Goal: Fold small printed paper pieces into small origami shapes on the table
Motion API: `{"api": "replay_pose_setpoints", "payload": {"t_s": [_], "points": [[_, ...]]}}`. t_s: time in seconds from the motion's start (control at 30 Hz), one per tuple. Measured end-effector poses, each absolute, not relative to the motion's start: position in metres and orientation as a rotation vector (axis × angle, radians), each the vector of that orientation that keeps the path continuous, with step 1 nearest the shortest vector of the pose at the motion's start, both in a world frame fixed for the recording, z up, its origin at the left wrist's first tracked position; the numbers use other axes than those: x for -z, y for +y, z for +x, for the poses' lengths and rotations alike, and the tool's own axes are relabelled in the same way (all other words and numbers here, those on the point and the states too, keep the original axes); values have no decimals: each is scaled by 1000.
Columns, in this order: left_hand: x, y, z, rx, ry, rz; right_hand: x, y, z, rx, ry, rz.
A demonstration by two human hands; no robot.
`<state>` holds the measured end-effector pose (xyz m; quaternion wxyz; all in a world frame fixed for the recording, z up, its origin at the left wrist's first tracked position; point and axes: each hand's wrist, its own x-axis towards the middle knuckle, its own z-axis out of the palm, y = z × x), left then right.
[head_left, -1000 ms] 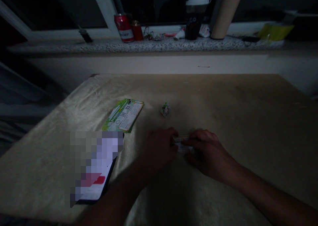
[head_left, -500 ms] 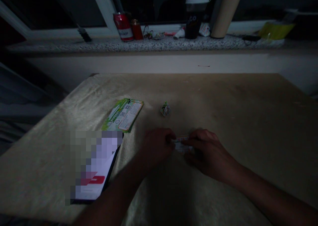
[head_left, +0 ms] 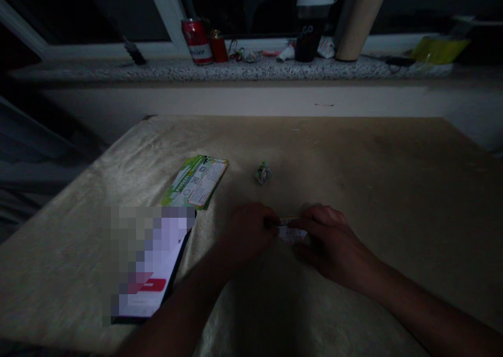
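Since half a second ago, the paper (head_left: 292,234) has shifted slightly, baring more white face; the left hand (head_left: 251,229) and right hand (head_left: 330,239) pinch opposite ends narrowly, seemingly to steady it. Beyond the fingers (head_left: 308,226) sits a crumpled scrap (head_left: 263,174); farther left, leaflets (head_left: 195,184) lie clear.

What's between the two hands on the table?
Head view: a small printed paper, between the left hand and the right hand; its print is too dim to read.
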<state>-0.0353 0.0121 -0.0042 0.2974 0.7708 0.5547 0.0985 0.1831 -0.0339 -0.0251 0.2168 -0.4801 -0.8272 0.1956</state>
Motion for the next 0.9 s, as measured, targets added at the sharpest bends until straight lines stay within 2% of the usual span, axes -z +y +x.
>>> {"api": "replay_pose_setpoints", "payload": {"t_s": [0.5,0.9], "points": [[4,3,-28,-226,1515,2210,26,-34,183,-549,-2287,-1342],[5,24,-45,-236,1515,2060,29,-34,184,-531,-2268,-1341]]}}
